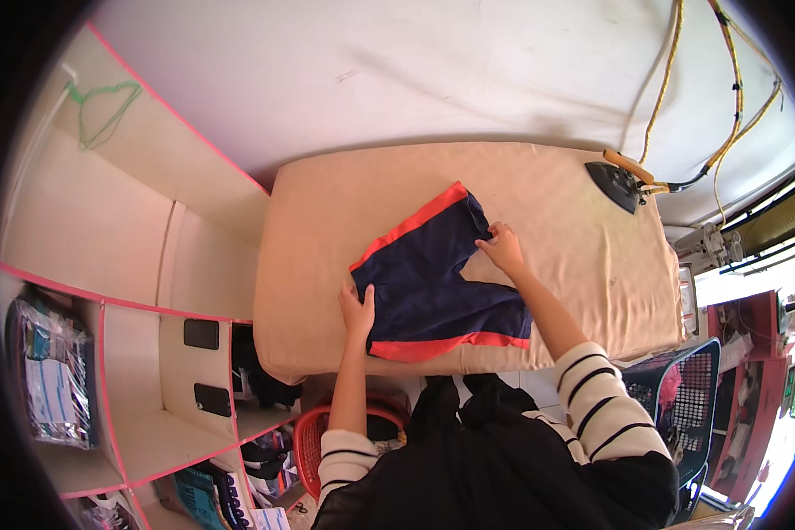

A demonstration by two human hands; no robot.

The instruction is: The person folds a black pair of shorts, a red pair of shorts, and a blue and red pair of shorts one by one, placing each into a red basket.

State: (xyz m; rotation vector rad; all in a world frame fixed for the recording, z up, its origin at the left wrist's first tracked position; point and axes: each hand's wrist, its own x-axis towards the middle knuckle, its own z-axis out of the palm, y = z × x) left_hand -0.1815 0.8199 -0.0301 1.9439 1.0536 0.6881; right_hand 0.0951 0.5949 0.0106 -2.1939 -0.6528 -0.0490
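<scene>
A pair of navy shorts [424,271] with red side stripes lies spread on a padded table with a peach cloth cover [311,218]. Its waist faces left and its legs point right. At the waist edge, my left hand [358,310] holds the fabric, with the thumb on top and part of the fingers hidden. My right hand [501,248] pinches the hem of the upper leg. The lower leg lies flat near the table's front edge, close to my right forearm.
A clothes iron [615,185] rests at the table's far right corner, its yellow cord [735,126] running up. Shelves with pink edging [179,311] stand left. A red basket [310,444] and a dark plastic basket [695,397] flank me. A green hanger [106,112] hangs upper left.
</scene>
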